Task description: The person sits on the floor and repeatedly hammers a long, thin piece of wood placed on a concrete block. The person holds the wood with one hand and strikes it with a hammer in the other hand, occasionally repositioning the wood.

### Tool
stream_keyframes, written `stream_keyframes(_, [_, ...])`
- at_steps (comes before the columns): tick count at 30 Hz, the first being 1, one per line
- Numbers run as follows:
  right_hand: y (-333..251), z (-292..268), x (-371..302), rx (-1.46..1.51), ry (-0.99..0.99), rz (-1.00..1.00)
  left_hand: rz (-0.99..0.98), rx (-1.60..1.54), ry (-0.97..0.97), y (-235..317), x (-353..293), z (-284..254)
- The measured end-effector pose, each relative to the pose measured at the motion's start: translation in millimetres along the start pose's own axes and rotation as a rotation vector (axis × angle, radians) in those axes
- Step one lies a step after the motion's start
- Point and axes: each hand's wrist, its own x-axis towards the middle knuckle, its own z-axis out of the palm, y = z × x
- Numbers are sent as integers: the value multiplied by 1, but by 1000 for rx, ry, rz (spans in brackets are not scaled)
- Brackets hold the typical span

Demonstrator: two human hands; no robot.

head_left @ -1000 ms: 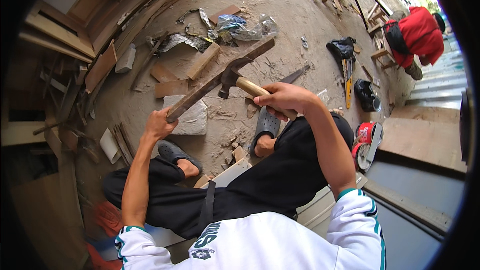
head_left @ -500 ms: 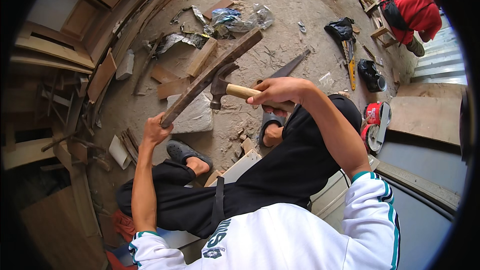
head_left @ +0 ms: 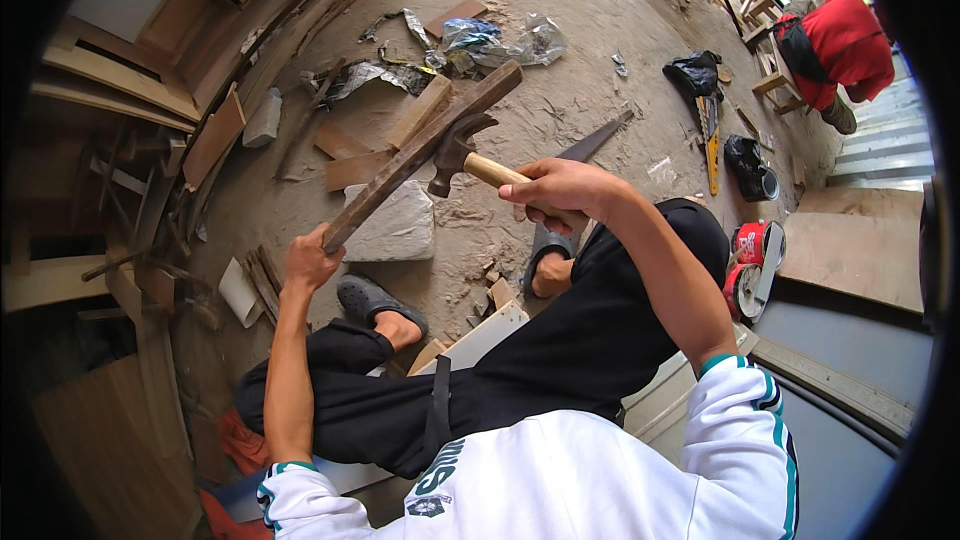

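My left hand [head_left: 313,258] is closed around the near end of a long dark wooden strip [head_left: 390,183], which slants up and away to the right. In my right hand [head_left: 562,192] is a claw hammer [head_left: 484,169], gripped by its pale wooden handle. The dark hammer head overlaps the right side of the strip; whether they touch, I cannot tell. Below the strip, on the ground, lies a whitish block [head_left: 395,228], partly hidden by it. A handsaw [head_left: 597,135] rests on the ground beyond my right hand, its handle end hidden.
Wood offcuts [head_left: 420,110] and crumpled plastic [head_left: 540,40] litter the dirt floor ahead. Stacked boards and wooden frames [head_left: 130,85] line the left. To the right are a yellow-handled saw [head_left: 711,145], red cans [head_left: 750,245] and panels [head_left: 850,250]. A person in red [head_left: 835,45] is at far right.
The hammer head has moved slightly up and to the right along the strip. Both hands keep their grips. The whole view has shifted a little, with the background moving right and down.
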Motion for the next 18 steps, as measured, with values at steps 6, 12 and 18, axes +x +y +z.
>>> stream_keyframes(6, [11,20,26,205,97,-32,-157,-12,-220,24,1,8])
stream_keyframes(12, [-8,23,70,327,285,-112,-249,-177,-228,98,-2,60])
stream_keyframes(18, [17,-9,59,252,370,-101,-493,-381,-155,68,16,37])
